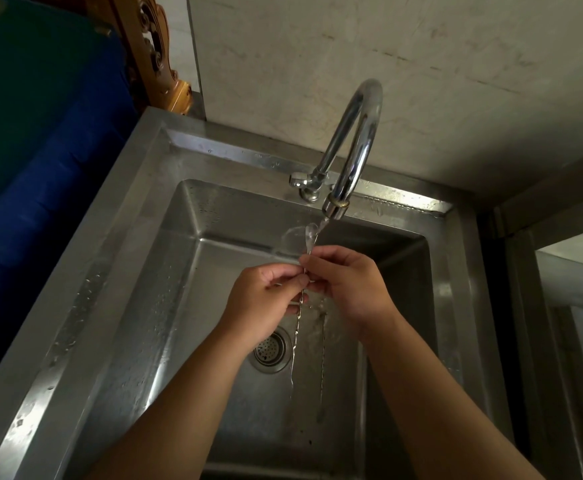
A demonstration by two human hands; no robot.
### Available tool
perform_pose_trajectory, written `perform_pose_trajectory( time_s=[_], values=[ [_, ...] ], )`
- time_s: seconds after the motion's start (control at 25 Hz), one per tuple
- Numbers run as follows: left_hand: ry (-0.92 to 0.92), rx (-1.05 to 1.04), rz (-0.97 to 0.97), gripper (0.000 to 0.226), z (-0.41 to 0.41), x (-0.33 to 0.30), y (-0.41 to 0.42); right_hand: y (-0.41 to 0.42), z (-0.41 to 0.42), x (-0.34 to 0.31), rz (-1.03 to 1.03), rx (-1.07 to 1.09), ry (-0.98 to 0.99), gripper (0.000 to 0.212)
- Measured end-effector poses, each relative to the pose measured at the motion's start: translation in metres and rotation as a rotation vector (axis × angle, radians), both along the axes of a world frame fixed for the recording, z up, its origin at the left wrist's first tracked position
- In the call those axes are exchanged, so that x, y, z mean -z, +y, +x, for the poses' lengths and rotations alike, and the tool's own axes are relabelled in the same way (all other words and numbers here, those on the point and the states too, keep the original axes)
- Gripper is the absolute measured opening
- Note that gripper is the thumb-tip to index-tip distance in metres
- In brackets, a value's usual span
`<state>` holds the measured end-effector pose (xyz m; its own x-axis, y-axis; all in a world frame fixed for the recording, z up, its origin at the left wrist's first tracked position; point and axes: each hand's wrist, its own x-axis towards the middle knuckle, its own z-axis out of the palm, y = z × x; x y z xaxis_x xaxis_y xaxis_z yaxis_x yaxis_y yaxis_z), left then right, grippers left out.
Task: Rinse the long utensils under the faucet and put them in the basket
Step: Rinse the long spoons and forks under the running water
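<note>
Gripping spoon (310, 237) under faucet (348, 140) (sink (165, 258) below).

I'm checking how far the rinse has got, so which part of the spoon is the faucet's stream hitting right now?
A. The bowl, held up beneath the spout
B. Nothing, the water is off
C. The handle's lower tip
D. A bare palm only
A: the spoon is held bowl-up by both hands, right under the faucet, with water sheeting off it.
</note>
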<state>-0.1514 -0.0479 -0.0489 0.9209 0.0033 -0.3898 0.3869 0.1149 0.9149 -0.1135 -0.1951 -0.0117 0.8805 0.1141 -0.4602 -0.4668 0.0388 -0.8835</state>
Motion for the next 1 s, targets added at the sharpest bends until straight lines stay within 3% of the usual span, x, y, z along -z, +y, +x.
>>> perform_pose_trajectory(
  time_s=[0.16,0.28,0.44,0.52,0.6,0.8,1.0],
  values=[
    [-0.07,-0.012,0.062,0.026,0.003,0.002,-0.002,-0.003,-0.002,-0.004,0.056,0.018,-0.039,0.01],
    [-0.065,-0.029,0.043,0.01,0.004,0.0,-0.003,-0.005,-0.001,-0.004,0.064,0.017,-0.063,0.009],
    [-0.021,-0.007,0.079,0.017,0.011,-0.001,-0.003,-0.015,0.002,0.007,0.011,0.058,0.003,0.005],
    [-0.047,0.031,0.226,0.008,0.026,0.0,0.004,-0.029,0.001,0.019,-0.036,0.111,0.059,0.005],
    [-0.117,0.072,0.466,0.014,0.05,0.002,0.017,-0.048,-0.002,0.037,-0.154,0.157,0.113,0.005],
    [-0.296,0.252,1.147,0.065,0.119,0.004,0.054,-0.091,-0.019,0.099,-0.401,0.241,0.26,0.01],
    [-0.162,0.487,1.418,0.097,0.15,0.021,0.069,-0.108,-0.032,0.166,-0.512,0.229,0.411,0.013]
  ],
)
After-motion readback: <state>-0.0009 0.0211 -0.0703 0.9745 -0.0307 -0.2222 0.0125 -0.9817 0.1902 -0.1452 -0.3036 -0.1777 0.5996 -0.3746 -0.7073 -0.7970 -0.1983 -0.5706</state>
